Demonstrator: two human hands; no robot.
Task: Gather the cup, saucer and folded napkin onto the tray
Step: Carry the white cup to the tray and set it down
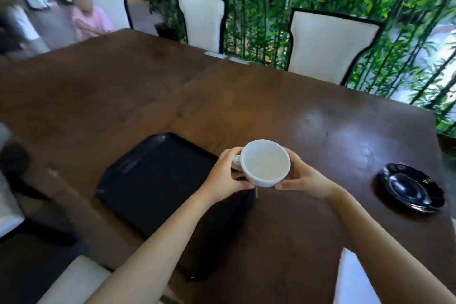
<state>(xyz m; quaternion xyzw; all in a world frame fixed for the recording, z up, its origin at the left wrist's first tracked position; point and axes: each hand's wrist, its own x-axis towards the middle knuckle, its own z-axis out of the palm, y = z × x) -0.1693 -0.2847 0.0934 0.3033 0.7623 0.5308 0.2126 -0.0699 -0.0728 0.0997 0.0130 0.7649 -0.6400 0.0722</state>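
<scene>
the cup (265,163) is held in the air over the near right edge of the black tray (153,180), so the likely mishap is setting it down half on the raised rim, where it would rock or tip; it also tilts a little toward the person, and anything inside, which i cannot make out, could spill, the left hand (225,173) curls its grip round the handle side, the right hand (303,177) wraps the opposite wall, thumb low, both forearms reaching forward, while the dark saucer (410,189) lies well apart to the right on the worktop (271,106)
</scene>
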